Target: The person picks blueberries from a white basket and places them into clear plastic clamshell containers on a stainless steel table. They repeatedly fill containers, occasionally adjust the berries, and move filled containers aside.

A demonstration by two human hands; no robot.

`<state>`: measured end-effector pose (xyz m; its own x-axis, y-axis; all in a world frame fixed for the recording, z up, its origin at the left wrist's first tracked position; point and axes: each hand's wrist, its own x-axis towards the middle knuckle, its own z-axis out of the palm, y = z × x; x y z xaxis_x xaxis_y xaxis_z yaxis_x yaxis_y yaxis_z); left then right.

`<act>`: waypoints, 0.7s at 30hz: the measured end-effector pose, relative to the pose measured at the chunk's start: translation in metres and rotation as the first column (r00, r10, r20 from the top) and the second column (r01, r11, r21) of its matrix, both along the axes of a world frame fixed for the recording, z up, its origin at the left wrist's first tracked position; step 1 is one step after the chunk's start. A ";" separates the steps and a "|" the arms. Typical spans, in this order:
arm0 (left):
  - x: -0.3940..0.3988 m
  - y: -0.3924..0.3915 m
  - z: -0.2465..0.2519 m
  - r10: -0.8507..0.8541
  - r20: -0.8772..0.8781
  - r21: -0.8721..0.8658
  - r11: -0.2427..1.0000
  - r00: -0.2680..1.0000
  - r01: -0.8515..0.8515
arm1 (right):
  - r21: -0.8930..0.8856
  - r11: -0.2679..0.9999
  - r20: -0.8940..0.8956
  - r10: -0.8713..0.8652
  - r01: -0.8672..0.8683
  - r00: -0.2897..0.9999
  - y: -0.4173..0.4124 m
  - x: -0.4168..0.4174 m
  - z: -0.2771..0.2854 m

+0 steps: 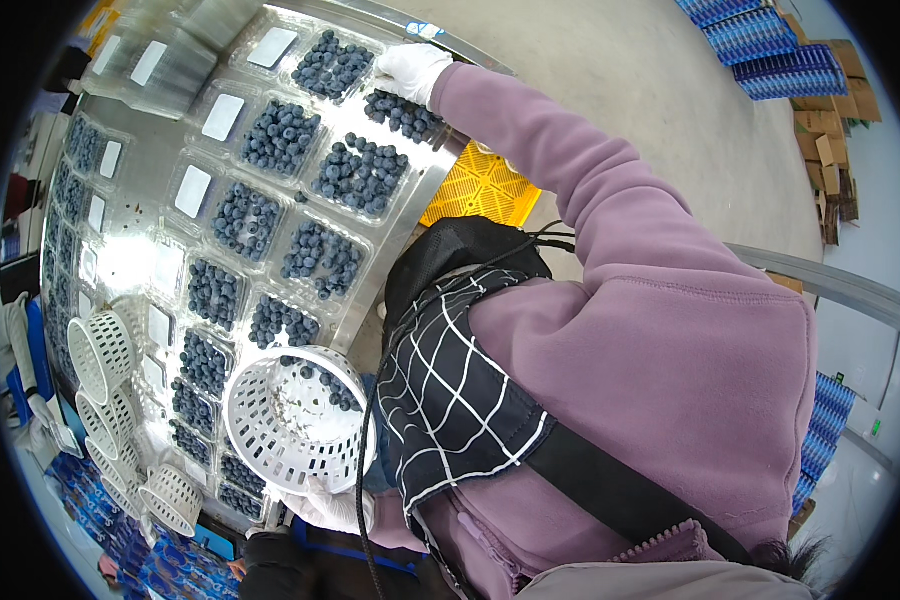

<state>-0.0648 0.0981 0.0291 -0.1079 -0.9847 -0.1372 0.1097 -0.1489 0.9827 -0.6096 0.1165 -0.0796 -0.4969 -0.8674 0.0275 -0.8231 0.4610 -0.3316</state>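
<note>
My left hand [334, 506], in a white glove, grips the lower side of a round white plastic basket [251, 442]. A few blueberries [337, 390] and small bits of debris lie inside it. My right hand [414, 73], also gloved in white, is at the far end of the metal table [360, 304], over the edge of a clear plastic punnet of blueberries [401, 116]. Its fingertips are bent and partly hidden, so I cannot tell whether they hold anything. Open punnets of blueberries [281, 139] stand in rows between my hands, several with lids bearing white pads [223, 118].
Stacked clear punnets [161, 67] stand at the table's far left corner. Several white baskets [101, 352] lean together across the table. A yellow plastic crate [487, 184] sits below the table edge. Another person's gloved hand [41, 412] and a dark sleeve [277, 566] are nearby.
</note>
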 end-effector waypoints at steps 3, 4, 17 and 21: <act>0.001 0.001 0.001 0.000 0.002 0.000 1.000 1.000 0.000 | -0.017 1.000 0.028 0.017 -0.016 0.999 -0.001 0.001 -0.006; 0.001 0.000 0.001 0.001 0.001 0.002 1.000 1.000 -0.001 | -0.027 1.000 0.045 0.006 -0.005 0.999 -0.001 0.001 -0.006; 0.002 0.006 0.010 0.066 0.025 0.015 0.998 0.998 -0.066 | 0.015 0.997 0.247 -0.075 0.074 0.966 0.013 0.007 0.016; 0.003 -0.012 0.014 -0.073 -0.060 -0.022 0.997 0.996 0.072 | -0.092 0.993 0.275 -0.044 0.072 0.961 0.021 -0.004 0.002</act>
